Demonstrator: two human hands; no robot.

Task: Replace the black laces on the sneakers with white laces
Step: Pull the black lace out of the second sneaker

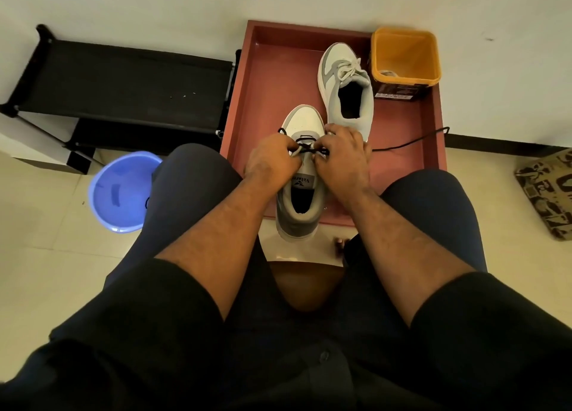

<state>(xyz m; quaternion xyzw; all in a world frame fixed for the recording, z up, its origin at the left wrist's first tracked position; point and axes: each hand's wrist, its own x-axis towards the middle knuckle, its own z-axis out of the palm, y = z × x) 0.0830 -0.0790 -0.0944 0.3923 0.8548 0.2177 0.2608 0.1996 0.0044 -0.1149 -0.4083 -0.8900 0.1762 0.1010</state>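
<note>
Unlacing step. Left hand (272,159) and right hand (342,158) fingers pinching thin black lace (311,150) over near grey-white sneaker (301,175) on red tray (257,101). Next: drawing lace free of lower eyelets. Far white-laced sneaker (346,88) beyond fingers.

Grey-white near sneaker (301,190) still carries a black lace (408,142); far sneaker (346,88) has white laces (348,68).

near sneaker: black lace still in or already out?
Still partly in. The black lace crosses the near sneaker between both hands; one end trails right over the tray.
</note>
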